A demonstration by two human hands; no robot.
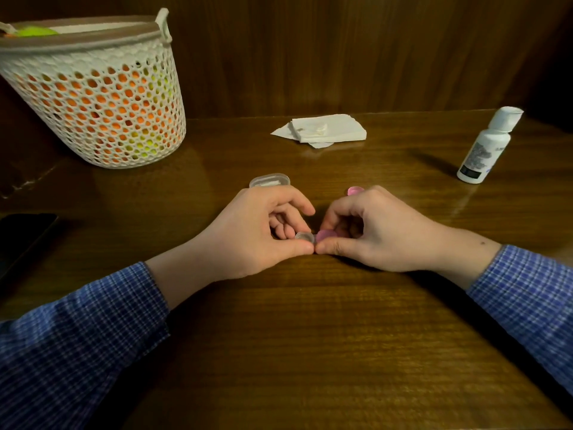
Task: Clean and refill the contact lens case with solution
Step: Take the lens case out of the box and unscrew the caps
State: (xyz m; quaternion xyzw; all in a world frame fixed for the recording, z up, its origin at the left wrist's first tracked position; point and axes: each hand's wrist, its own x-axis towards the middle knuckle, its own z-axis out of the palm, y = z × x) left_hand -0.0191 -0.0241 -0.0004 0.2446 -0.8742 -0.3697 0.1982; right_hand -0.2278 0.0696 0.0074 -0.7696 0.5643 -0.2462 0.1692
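Observation:
The small clear contact lens case [304, 236] sits low over the wooden table [310, 321], between my two hands. My left hand [257, 234] pinches its open clear well with thumb and fingers. My right hand [366, 231] pinches the pink cap [326, 234] on the case's other well. A second pink cap [355, 190] lies on the table just behind my right hand. The white solution bottle [488, 147] stands at the right, cap closed, apart from both hands.
A clear oval lid or container [269, 180] lies behind my left hand. Folded white tissues [325, 129] lie at the back centre. A white perforated basket [96, 91] stands back left. A dark phone [21, 234] lies at the left edge.

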